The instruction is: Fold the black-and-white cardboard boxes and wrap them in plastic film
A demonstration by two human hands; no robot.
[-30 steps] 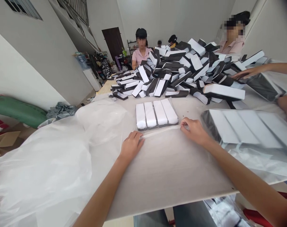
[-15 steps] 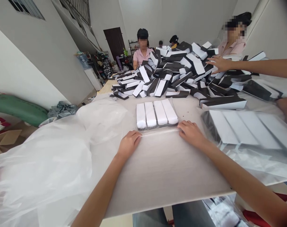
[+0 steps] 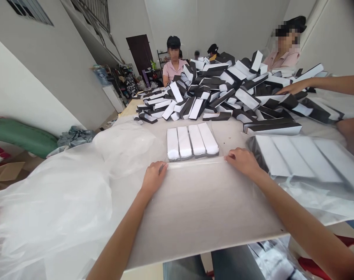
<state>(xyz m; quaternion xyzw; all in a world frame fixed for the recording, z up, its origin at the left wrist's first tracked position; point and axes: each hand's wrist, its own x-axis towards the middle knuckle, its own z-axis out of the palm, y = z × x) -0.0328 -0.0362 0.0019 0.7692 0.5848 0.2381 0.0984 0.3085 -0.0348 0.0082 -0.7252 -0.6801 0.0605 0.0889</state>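
Note:
In front of me a clear plastic bag (image 3: pixel 198 163) lies flat on the table, its near edge stretched straight between my hands. Inside it sit several white-and-black folded bundles (image 3: pixel 185 143) in a row, white faces up. My left hand (image 3: pixel 154 177) pinches the left corner of that edge, fingers closed. At the right corner my right hand (image 3: pixel 241 161) grips the plastic between thumb and curled fingers. To the right lies another clear bag (image 3: pixel 302 157) with larger-looking white bundles, beside my right forearm.
A large heap of loose white-and-black bundles (image 3: pixel 206 85) covers the table's far side. A co-worker's hand (image 3: pixel 293 87) reaches into it from the right. Thin plastic bags (image 3: pixel 62 194) are piled at left. The table's near edge (image 3: pixel 206 251) runs above my legs.
My hands have moved apart, drawing the bag's near edge out wider. The co-worker's hand has come down and right into the heap.

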